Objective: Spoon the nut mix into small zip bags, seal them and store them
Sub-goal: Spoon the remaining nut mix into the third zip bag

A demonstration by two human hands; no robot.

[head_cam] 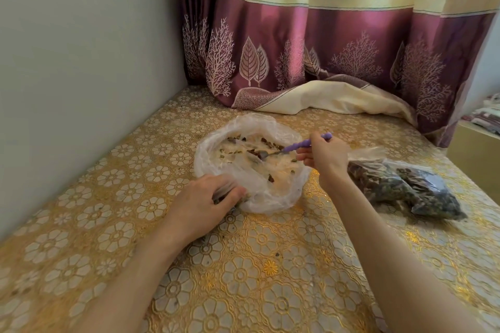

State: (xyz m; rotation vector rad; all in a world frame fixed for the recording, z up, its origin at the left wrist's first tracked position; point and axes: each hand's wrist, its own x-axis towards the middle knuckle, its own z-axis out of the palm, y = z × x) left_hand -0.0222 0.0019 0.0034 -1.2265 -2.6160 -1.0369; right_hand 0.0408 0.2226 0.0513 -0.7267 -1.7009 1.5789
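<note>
A large clear plastic bag [273,197] lies spread open on the table, with a thin scatter of nut mix [259,147] inside. My right hand [323,155] grips the purple handle of a spoon [297,146], whose metal bowl rests among the nuts. My left hand [213,197] pinches a small clear bag [228,188] holding a few nuts, at the big bag's near left edge. Its fingers look blurred. To the right lie filled zip bags of dark nut mix [405,186].
The table wears a gold floral cloth [243,278]. A grey wall [81,62] runs along the left. A maroon and cream curtain [324,62] hangs behind, its hem piled on the table. A pale cabinet [473,154] stands at the far right.
</note>
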